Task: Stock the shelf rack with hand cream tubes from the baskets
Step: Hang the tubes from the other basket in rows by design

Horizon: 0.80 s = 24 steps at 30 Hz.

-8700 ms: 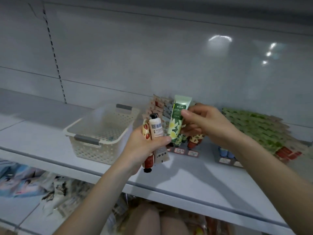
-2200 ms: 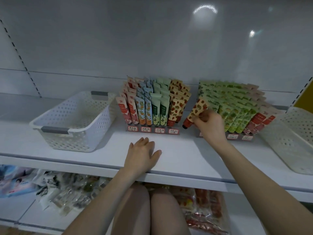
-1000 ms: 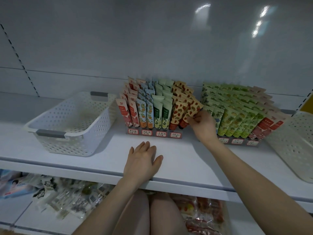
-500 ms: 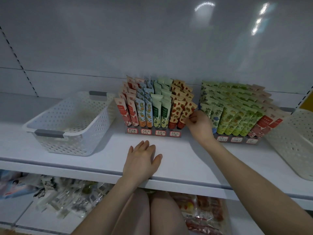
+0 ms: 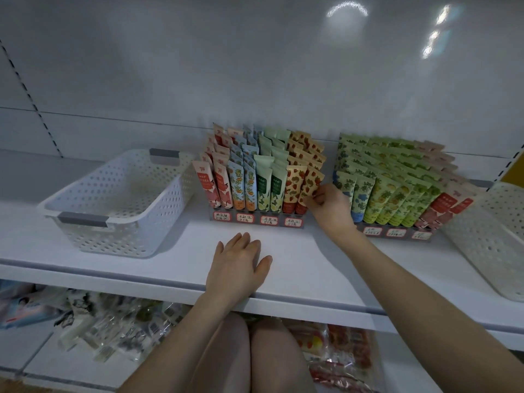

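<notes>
The strawberry-print tube [image 5: 308,186] is pinched low on its outer edge by the curled fingers and thumb of the right grip [image 5: 330,205]. It stands cap-down, leaning back, in the end slot of the rack [image 5: 256,218], touching the grip on the grip's far left side. The left grip [image 5: 236,265] is laid flat, fingers straight and together, on the shelf [image 5: 312,268], nearer the body than the right grip and holding nothing.

The tube is judged to be light and soft-walled: a laminated plastic body, flat and crimped at the top, rounder toward the cap, with a smooth printed skin that could slide if squeezed hard. A hold across the two flat faces near mid-height is likely best; the crimped end would bend, and heavy pressure on the body could dent it.

Behind and left of the held tube, matching tubes are packed in tight overlapping rows, so neighbours may be tipped if it is pushed sideways. Just right of the right grip, green-print tubes [image 5: 397,191] are fanned in a second rack. A rigid perforated white basket [image 5: 127,225] with grey handles sits well left of the left grip; another basket [image 5: 502,239] lies far right.
</notes>
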### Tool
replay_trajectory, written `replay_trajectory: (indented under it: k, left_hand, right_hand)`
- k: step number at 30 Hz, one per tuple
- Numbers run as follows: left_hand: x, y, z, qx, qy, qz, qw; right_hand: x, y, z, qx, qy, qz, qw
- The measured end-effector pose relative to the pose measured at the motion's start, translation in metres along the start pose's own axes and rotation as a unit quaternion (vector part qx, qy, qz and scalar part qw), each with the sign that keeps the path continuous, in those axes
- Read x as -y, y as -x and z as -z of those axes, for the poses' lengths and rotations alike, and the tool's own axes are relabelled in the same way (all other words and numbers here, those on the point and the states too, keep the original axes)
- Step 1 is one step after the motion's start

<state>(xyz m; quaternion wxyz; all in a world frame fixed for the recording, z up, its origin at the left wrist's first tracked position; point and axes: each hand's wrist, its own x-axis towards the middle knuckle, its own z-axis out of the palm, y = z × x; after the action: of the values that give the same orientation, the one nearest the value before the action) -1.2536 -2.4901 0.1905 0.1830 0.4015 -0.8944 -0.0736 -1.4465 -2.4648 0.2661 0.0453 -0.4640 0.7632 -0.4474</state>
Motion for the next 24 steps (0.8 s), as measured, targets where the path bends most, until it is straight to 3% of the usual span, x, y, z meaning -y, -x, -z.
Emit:
replay_trajectory:
  k: [14, 24]
  left_hand:
    - [-0.001, 0.000, 0.004, 0.038, -0.025, 0.004, 0.999]
    - [-0.004, 0.002, 0.006, 0.013, 0.006, -0.001, 1.000]
  right_hand:
    - [0.008, 0.004, 0.001, 0.014, 0.042, -0.003, 0.999]
    - [0.012, 0.005, 0.018, 0.017, 0.021, -0.018, 0.999]
